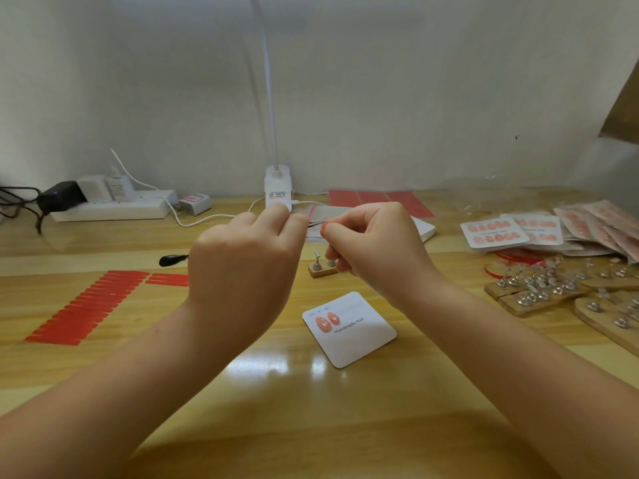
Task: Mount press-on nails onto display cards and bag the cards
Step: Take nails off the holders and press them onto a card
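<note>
Head view, looking down at my wooden desk [345, 426], with the white display card [359, 335] printed "Handmade Nail" as my landmark. Far left of the card and at the back stands a white power strip [114, 205] with a black adapter [60, 197] plugged in. Left of the card, nearer me, rows of red adhesive strips [90, 305] lie flat on the wood. Above the card my left hand [242, 267] is raised, its fingers curled around thin metal tweezers [316, 223] whose tip points right. Behind that hand, well beyond the card, stands the white lamp base [277, 188]. The card itself lies flat and tilted, with two pink press-on nails [328, 321] stuck side by side at its upper left corner. Just beyond the card sits a small wooden nail stand [323, 267]. My right hand [373, 250] hovers above the card too, thumb and forefinger pinching something small and pinkish at the tweezer tip; I cannot tell what it is. Far right of the card lie finished cards in clear bags [553, 229], and nearer me, wooden stands with silver holders [553, 288].
</note>
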A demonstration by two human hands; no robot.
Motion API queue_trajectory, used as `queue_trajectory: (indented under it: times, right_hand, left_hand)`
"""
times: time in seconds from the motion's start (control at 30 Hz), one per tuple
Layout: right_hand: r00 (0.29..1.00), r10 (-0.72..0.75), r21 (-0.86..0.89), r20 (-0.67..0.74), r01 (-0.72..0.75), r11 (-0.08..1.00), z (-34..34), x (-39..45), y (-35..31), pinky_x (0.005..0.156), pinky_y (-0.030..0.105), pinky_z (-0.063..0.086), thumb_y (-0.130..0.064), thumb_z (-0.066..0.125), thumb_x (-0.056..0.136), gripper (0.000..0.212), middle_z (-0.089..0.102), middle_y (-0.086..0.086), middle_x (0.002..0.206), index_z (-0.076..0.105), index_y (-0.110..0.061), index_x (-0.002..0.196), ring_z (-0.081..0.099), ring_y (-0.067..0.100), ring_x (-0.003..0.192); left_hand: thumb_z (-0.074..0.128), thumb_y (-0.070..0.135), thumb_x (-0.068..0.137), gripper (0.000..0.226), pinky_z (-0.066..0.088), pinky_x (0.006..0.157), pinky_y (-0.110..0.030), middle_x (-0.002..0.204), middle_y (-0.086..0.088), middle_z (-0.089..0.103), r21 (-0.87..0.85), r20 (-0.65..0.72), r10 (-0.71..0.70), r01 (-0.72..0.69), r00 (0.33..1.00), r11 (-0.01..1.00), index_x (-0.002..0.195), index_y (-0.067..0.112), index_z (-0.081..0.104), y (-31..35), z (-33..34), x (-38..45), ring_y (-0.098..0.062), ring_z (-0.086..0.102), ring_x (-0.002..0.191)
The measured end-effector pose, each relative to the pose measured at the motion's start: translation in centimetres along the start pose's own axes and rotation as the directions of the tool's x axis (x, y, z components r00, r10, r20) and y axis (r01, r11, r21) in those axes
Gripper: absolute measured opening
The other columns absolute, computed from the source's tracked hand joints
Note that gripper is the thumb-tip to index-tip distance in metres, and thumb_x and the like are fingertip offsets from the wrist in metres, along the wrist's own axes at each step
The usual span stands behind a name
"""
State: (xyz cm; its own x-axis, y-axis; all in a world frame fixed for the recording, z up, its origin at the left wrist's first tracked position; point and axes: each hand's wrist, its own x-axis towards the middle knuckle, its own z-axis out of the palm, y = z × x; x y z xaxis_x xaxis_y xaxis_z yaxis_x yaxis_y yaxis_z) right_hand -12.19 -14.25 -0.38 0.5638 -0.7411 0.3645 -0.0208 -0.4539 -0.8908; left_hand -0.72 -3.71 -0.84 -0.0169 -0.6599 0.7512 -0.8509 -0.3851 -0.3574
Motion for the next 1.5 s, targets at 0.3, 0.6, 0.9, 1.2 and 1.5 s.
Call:
queue_trajectory:
  times: [0.3, 0.6, 0.9, 1.2, 1.5]
  right_hand:
    - [1.0, 0.031, 0.02, -0.006, -0.031, 0.999, 0.3, -0.1, 0.5, 0.043, 0.015, 0.042, -0.004, 0.061, 0.085, 0.022, 0.062, -0.002, 0.048, 0.069, -0.002, 0.064, 0.056, 0.006, 0.04]
    - [0.965, 0.254, 0.179, 0.061, -0.261, 0.949, 0.5, -0.1, 1.9, 0.045, 0.021, 0.041, -0.01, 0.063, 0.087, 0.017, 0.063, 0.001, 0.052, 0.07, 0.004, 0.083, 0.054, 0.008, 0.044]
    - [0.96, 0.27, 0.194, 0.075, -0.28, 0.94, 0.7, 0.0, 2.7, 0.053, 0.023, 0.043, -0.014, 0.064, 0.086, 0.015, 0.063, -0.002, 0.054, 0.072, -0.001, 0.083, 0.053, 0.007, 0.047]
    - [0.962, 0.193, 0.172, 0.194, -0.227, 0.959, 0.8, -0.2, 3.7, 0.052, 0.019, 0.045, -0.021, 0.062, 0.094, 0.014, 0.065, -0.003, 0.063, 0.073, -0.014, 0.088, 0.058, 0.008, 0.054]
    - [0.853, 0.193, 0.383, 0.485, -0.406, 0.83, 0.2, 0.0, 3.8, 0.049, 0.02, 0.04, -0.024, 0.06, 0.089, 0.016, 0.064, 0.003, 0.068, 0.07, -0.012, 0.086, 0.056, 0.011, 0.053]
  left_hand:
    - [0.072, 0.004, 0.077, 0.014, 0.021, 0.043, -0.02, 0.067, -0.002, 0.06, -0.046, 0.07, -0.079, 0.082, 0.994, 0.996, 0.087, 0.015, 0.07, -0.5, -0.1, 0.2, -0.026, 0.051, 0.043]
    - [0.045, 0.027, 0.098, 0.021, 0.037, 0.055, -0.028, 0.089, 0.002, 0.067, -0.252, 0.206, -0.268, 0.316, 0.941, 0.915, 0.1, 0.025, 0.066, -2.0, 2.5, 0.3, -0.031, 0.062, 0.076]
    - [0.04, 0.037, 0.099, 0.029, 0.037, 0.059, -0.028, 0.097, 0.004, 0.057, -0.154, 0.511, -0.166, 0.28, 0.843, 0.947, 0.103, 0.025, 0.066, -0.8, 5.0, -1.3, -0.024, 0.058, 0.087]
    - [0.042, 0.044, 0.098, 0.037, 0.041, 0.071, -0.032, 0.112, 0.003, 0.055, -0.303, 0.443, -0.146, 0.301, 0.884, 0.904, 0.129, 0.026, 0.053, 0.3, 4.9, -1.9, -0.02, 0.053, 0.101]
    - [0.068, 0.016, 0.086, 0.032, 0.041, 0.072, -0.011, 0.099, 0.009, 0.065, -0.881, 0.218, -0.158, 0.264, 0.963, 0.393, 0.118, 0.016, 0.067, 0.5, 3.9, -1.6, -0.007, 0.059, 0.081]
